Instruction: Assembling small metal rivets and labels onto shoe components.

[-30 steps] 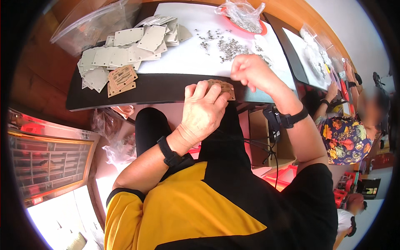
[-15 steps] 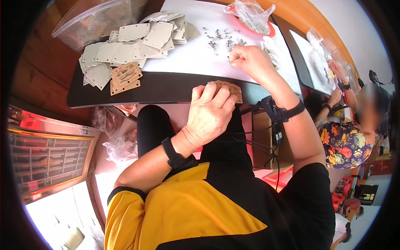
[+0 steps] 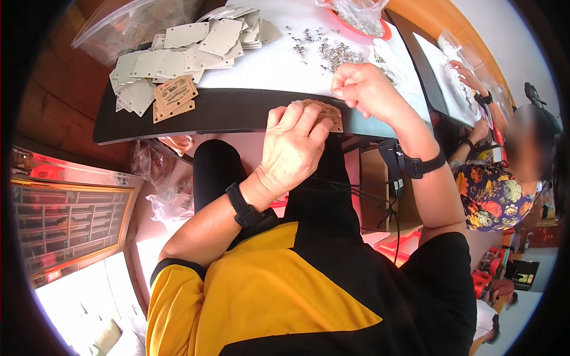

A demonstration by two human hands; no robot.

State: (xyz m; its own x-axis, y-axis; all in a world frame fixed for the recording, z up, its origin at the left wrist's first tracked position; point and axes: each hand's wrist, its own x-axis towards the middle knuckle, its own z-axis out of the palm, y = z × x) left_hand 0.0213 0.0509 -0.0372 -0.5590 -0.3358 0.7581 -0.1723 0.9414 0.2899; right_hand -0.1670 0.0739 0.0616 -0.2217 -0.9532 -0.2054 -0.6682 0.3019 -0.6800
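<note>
At the table's front edge my left hand [image 3: 289, 148] is closed on a tan printed card [image 3: 328, 116], its fingers curled over the card's left part. The card has small holes near its edge. Just above and to the right of it, my right hand [image 3: 367, 90] is in a pinch; whatever lies between the fingertips is too small to make out. Beyond that hand, small shiny metal pieces [image 3: 339, 54] lie scattered on the white table covering [image 3: 267, 74]. Two or more similar tan cards [image 3: 176, 95] rest on the table's left side.
Many pale cards with holes [image 3: 178, 62] lie in overlapping piles at the left, beside a clear plastic bag [image 3: 113, 35]. A red bowl [image 3: 389, 31] lined with plastic holds more metal pieces at the back. Another person [image 3: 493, 196] works at a table on the right.
My right hand has come back from the metal pieces toward the card, still pinched. My left hand keeps its hold on the card. The whole view has shifted slightly.
</note>
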